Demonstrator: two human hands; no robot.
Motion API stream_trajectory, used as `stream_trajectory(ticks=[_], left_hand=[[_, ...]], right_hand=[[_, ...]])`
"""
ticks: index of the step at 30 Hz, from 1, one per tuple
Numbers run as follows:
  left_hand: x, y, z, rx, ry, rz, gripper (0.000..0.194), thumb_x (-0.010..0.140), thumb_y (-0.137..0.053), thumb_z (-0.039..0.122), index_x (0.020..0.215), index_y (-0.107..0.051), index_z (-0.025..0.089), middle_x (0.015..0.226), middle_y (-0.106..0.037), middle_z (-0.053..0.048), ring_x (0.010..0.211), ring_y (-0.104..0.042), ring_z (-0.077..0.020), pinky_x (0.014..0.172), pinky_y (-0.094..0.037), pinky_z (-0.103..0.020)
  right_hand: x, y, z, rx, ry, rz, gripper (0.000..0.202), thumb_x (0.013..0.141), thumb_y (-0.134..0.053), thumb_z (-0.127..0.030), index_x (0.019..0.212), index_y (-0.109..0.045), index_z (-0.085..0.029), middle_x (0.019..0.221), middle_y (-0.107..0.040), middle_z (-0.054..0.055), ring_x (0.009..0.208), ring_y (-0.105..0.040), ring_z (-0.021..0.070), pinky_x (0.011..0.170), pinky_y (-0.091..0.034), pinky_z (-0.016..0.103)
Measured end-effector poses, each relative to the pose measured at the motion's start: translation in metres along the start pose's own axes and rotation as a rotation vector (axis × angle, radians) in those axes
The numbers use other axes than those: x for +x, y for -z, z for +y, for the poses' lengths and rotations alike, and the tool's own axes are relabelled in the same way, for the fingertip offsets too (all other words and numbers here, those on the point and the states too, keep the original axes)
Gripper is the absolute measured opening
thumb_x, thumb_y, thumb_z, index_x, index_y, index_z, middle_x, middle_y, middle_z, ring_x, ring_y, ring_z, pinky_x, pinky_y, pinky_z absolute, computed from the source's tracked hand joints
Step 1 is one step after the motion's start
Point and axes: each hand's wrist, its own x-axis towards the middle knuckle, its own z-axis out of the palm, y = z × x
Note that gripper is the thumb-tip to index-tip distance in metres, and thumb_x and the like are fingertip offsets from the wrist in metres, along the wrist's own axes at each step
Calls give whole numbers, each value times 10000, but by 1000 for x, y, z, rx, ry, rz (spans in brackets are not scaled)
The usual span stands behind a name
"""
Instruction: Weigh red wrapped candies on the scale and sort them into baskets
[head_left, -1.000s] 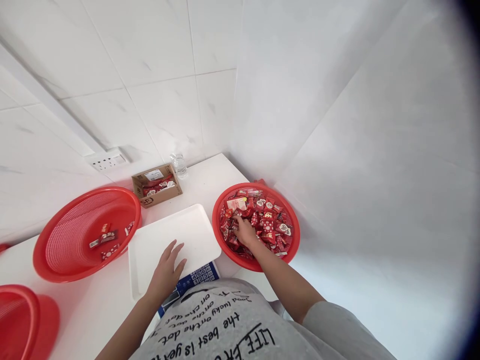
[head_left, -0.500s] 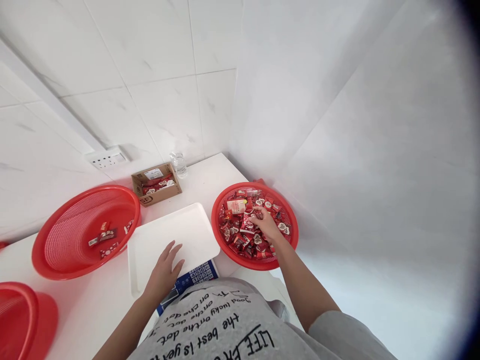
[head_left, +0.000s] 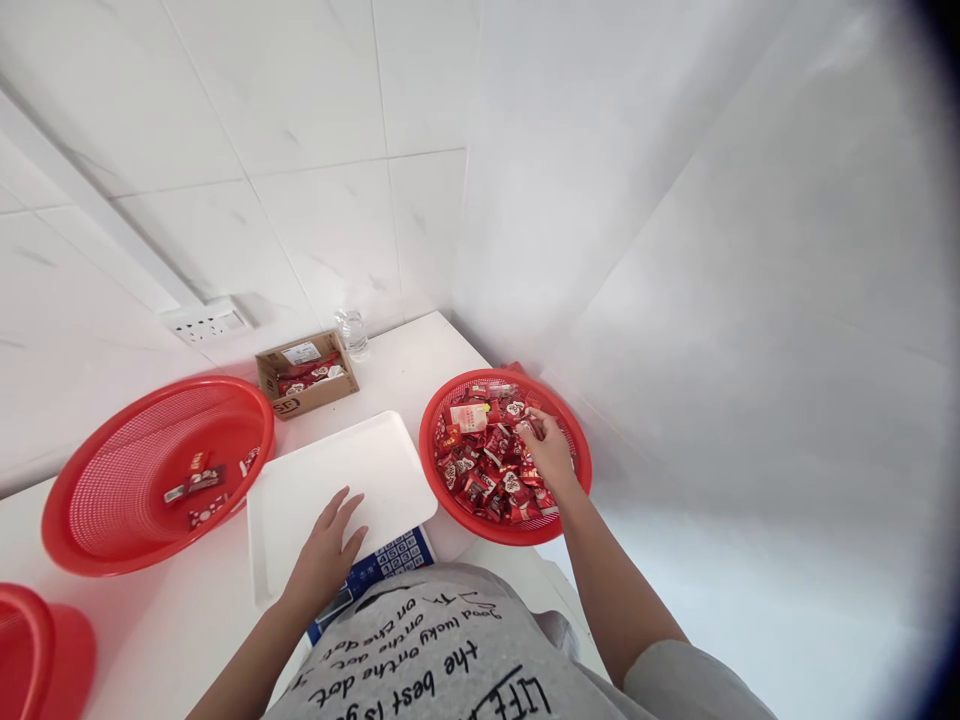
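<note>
While the right hand is held inside the right basket, at the side farther from the tray, its fingers and thumb are bent toward each other among the red packets. Its grip is partly closed, but whether a packet is pinched in it cannot be told. The basket is filled with these packets, many of them printed in white, and a pale card is laid on top of them near the back.

The left hand is held at the near part of the tray, palm down, with its grip open and nothing held; whether the tray is touched by it cannot be made out. Under the near edge of the tray, the blue keypad of a scale is partly exposed.

To the left of the tray, a larger basket is seen tilted, with a few packets gathered in its lower part. Behind the tray, more packets are contained in an open cardboard box, beside which a clear cup is placed. All are set on a white bench, below a wall socket. A third basket is cut off at the lower left.
</note>
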Motion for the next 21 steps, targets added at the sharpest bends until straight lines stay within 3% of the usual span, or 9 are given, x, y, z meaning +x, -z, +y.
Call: stream_trajectory(ticks=[4,10,16,21], left_hand=[[-2,2,-2,2,17,-17,416,874,-391,364,1259,-475,231,1409,-389,-71,1264,-405,-235,1004,-404,-417],[-4,4,-3,-6,25,6,409,874,-392,368,1247,-485,231,1398,-408,-69,1262,-409,-231,1006,-403,-417],[-3,5,0,-6,27,14,405,871,-390,374,1236,-501,235,1391,-418,-62,1255,-419,-228,1001,-411,-405],[-4,1,-3,-13,10,25,391,867,-403,364,1222,-512,243,1386,-425,-56,1244,-432,-224,992,-421,-396]], right_hand=[[-8,-11,-12,-111,11,-119,442,762,-530,-412,1159,-543,-219,1202,-593,69,1093,-550,217,958,-401,395],[-10,-24,-11,-184,10,-222,348,719,-551,-214,1065,-562,-248,1097,-635,22,996,-602,178,892,-446,360],[-10,-32,-2,-219,19,-286,286,707,-587,-220,992,-595,-209,1015,-659,34,920,-615,174,854,-453,339],[-15,-37,-11,-565,135,-258,289,765,-523,-172,1040,-605,-205,1076,-631,75,1011,-558,213,896,-397,364]])
